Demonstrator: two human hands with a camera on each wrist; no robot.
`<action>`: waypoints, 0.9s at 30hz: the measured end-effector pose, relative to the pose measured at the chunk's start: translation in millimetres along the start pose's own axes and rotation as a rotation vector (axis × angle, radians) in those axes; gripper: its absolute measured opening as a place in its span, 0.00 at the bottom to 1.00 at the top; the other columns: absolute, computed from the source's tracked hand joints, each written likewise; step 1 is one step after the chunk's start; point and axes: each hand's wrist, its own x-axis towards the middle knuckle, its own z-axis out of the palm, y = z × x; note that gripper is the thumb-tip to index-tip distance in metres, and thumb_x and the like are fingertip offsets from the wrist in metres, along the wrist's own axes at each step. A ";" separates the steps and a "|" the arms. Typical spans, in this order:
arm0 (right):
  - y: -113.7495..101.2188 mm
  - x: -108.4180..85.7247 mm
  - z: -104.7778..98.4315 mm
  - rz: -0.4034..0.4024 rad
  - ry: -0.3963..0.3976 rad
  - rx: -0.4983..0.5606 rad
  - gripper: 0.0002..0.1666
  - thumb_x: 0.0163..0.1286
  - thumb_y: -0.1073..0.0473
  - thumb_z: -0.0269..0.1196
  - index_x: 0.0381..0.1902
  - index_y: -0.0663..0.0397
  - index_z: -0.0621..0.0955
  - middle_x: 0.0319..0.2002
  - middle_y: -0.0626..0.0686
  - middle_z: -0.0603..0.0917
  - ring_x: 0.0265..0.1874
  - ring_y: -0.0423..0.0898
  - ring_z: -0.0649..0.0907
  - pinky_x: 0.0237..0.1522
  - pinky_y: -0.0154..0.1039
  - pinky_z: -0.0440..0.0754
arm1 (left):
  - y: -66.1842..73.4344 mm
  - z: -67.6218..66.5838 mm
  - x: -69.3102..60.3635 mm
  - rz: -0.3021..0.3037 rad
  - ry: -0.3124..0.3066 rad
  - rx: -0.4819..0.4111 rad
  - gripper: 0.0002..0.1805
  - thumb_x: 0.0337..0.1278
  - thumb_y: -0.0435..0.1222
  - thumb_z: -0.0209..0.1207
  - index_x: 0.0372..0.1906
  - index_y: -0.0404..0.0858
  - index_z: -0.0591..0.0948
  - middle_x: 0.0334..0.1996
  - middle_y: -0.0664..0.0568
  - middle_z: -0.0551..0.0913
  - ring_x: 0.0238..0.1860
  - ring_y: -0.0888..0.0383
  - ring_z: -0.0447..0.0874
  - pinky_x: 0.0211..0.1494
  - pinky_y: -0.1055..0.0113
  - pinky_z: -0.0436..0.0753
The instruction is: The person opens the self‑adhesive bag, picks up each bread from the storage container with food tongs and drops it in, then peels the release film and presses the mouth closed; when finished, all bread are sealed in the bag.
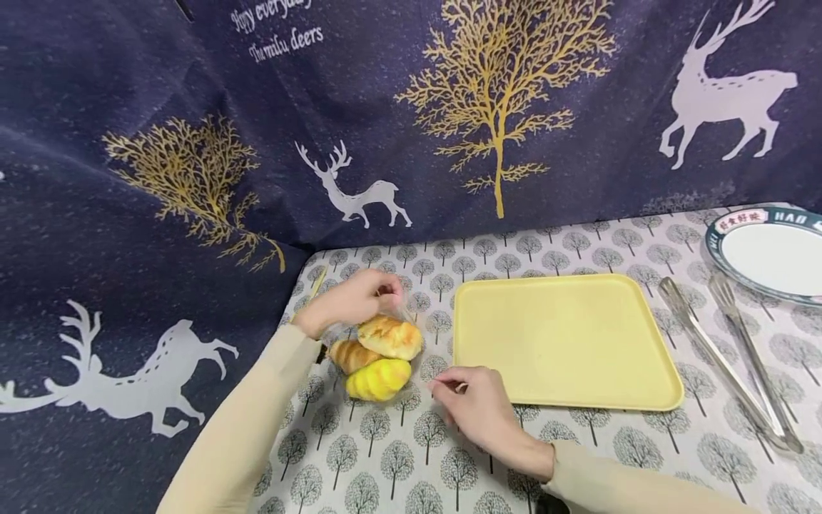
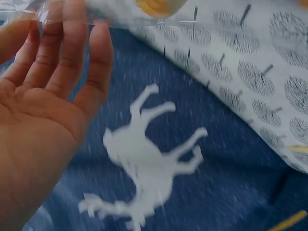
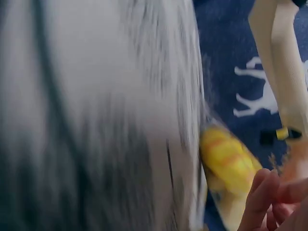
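Observation:
A clear plastic bag (image 2: 125, 17) holds three pieces of bread: a golden-brown bun (image 1: 389, 337), a brown croissant (image 1: 352, 355) and a bright yellow croissant-shaped bread (image 1: 379, 380). At its far side my left hand (image 1: 353, 298) pinches the film between thumb and fingers, just above the bun. My right hand (image 1: 478, 407) is right of the bread with thumb and fingertips together, pinching the bag's other edge; the film there is hard to see. In the right wrist view the yellow bread (image 3: 228, 156) is beside the right hand (image 3: 272, 204).
A yellow tray (image 1: 559, 343) lies right of the bag on a tree-patterned cloth (image 1: 398, 457). Further right are metal tongs (image 1: 726, 364) and a white plate with a green rim (image 1: 726, 264). A dark blue curtain (image 1: 359, 143) hangs behind and along the left.

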 end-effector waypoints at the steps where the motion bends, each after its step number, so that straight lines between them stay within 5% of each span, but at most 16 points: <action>1: -1.4 1.5 -3.8 -0.035 0.027 -0.046 0.09 0.73 0.60 0.71 0.47 0.56 0.92 0.34 0.55 0.93 0.16 0.42 0.83 0.15 0.34 0.82 | -1.7 -3.9 -6.2 -0.003 0.045 -0.013 0.07 0.73 0.27 0.60 0.37 0.37 0.84 0.34 0.51 0.84 0.38 0.58 0.78 0.48 0.65 0.82; 8: -11.1 12.5 -24.1 -0.343 0.172 -0.291 0.04 0.68 0.63 0.74 0.38 0.48 0.93 0.37 0.46 0.94 0.30 0.35 0.86 0.36 0.30 0.85 | -13.0 -15.4 -52.9 -0.036 0.351 -0.162 0.05 0.77 0.30 0.61 0.41 0.34 0.85 0.35 0.42 0.87 0.32 0.62 0.81 0.39 0.69 0.79; 14: -17.6 22.1 -32.0 -0.534 0.194 -0.326 0.05 0.67 0.66 0.74 0.38 0.52 0.92 0.39 0.50 0.95 0.26 0.36 0.86 0.28 0.28 0.84 | -16.5 -2.1 -86.2 0.086 0.598 -0.347 0.06 0.75 0.23 0.58 0.39 0.25 0.82 0.32 0.58 0.88 0.33 0.66 0.87 0.39 0.74 0.86; 18: -19.8 27.8 -36.0 -0.648 0.209 -0.322 0.06 0.65 0.70 0.74 0.38 0.55 0.92 0.40 0.53 0.95 0.28 0.40 0.90 0.26 0.23 0.83 | -14.7 8.6 -101.2 0.118 0.693 -0.436 0.05 0.75 0.22 0.57 0.40 0.21 0.81 0.33 0.66 0.88 0.34 0.65 0.87 0.42 0.76 0.87; 22: -22.1 34.5 -40.2 -0.780 0.206 -0.299 0.09 0.62 0.73 0.75 0.38 0.59 0.92 0.37 0.55 0.95 0.28 0.44 0.91 0.24 0.21 0.82 | -11.7 18.2 -109.6 0.108 0.755 -0.495 0.06 0.77 0.23 0.57 0.41 0.21 0.80 0.34 0.65 0.88 0.35 0.66 0.87 0.43 0.76 0.87; 27: -27.5 41.3 -44.0 -0.852 0.181 -0.272 0.09 0.61 0.74 0.75 0.38 0.59 0.92 0.37 0.56 0.95 0.28 0.42 0.90 0.24 0.21 0.82 | -8.4 28.7 -116.1 0.151 0.820 -0.562 0.06 0.77 0.21 0.54 0.42 0.18 0.76 0.36 0.62 0.88 0.38 0.67 0.88 0.46 0.76 0.88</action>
